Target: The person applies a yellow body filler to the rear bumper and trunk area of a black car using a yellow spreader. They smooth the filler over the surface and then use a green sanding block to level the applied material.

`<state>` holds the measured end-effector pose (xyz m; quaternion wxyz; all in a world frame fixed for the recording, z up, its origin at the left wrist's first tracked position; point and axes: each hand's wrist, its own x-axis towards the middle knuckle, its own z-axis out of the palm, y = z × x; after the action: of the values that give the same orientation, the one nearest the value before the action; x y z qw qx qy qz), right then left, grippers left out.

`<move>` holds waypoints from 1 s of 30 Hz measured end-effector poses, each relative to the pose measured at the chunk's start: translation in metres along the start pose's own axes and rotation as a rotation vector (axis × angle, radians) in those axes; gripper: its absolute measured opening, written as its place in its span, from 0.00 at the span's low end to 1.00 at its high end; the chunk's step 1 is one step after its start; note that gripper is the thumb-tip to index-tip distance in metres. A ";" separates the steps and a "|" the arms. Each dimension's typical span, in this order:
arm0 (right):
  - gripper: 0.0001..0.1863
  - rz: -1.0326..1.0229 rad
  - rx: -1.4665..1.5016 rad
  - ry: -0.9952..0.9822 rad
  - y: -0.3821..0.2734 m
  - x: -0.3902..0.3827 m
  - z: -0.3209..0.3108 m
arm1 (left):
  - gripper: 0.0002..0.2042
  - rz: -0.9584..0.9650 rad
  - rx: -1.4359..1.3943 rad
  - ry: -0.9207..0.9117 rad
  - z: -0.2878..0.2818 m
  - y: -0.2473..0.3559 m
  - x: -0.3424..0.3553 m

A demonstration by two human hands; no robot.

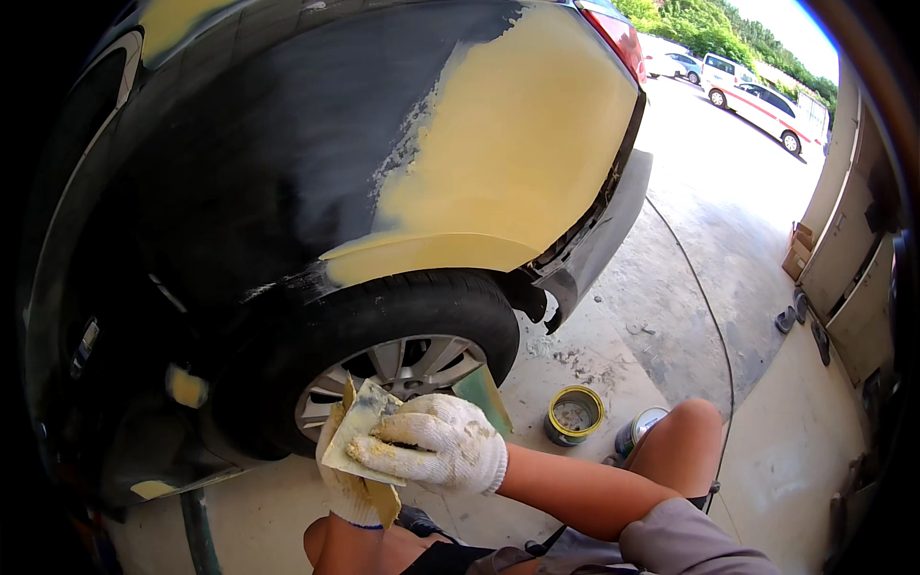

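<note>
Gloved right hand (436, 443) scrapes filler off spreader (362, 433) gripped in left hand (350, 479), low beside wheel (383, 369), under yellow-filled fender (508, 144).

We cannot see most of our left hand (347, 474) at the lower middle of the frame: the right hand (436, 443) and the putty-smeared boards (362, 431) cover it. The boards also hide part of the wheel (388, 369) behind them. The car (287, 163) runs off the top and left edges, its left side lost in shadow. The second can (639, 428) sits half behind our knee (685, 436). The things by the wall (800, 311) at right are too small to tell.
</note>
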<state>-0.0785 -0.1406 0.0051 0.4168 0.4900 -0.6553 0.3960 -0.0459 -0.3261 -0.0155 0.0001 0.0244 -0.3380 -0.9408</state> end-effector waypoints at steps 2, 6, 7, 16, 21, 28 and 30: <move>0.38 0.043 -0.006 0.000 0.007 -0.017 -0.004 | 0.24 -0.131 -0.059 0.043 0.002 0.000 0.008; 0.40 0.256 -0.204 -0.182 0.021 -0.040 -0.032 | 0.22 -0.203 -0.133 0.017 -0.006 0.003 0.010; 0.39 0.328 -0.194 -0.128 0.021 -0.048 -0.032 | 0.22 -0.183 -0.121 0.021 0.010 0.003 0.005; 0.28 0.916 -0.014 0.140 -0.004 -0.088 -0.055 | 0.20 0.252 0.193 0.296 0.021 -0.015 0.017; 0.26 1.091 0.070 0.171 -0.007 -0.109 -0.063 | 0.20 0.047 0.109 0.275 0.026 -0.018 0.021; 0.24 1.588 0.747 0.661 -0.002 -0.144 -0.073 | 0.20 -0.104 0.105 0.206 0.035 -0.033 0.016; 0.25 1.614 0.889 0.832 0.002 -0.161 -0.081 | 0.21 -0.103 0.112 0.250 0.042 -0.040 0.016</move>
<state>-0.0404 -0.0151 -0.1180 -0.0009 -0.1658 -0.3866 0.9072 -0.0631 -0.2685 -0.0092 -0.0075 0.1588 -0.3856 -0.9089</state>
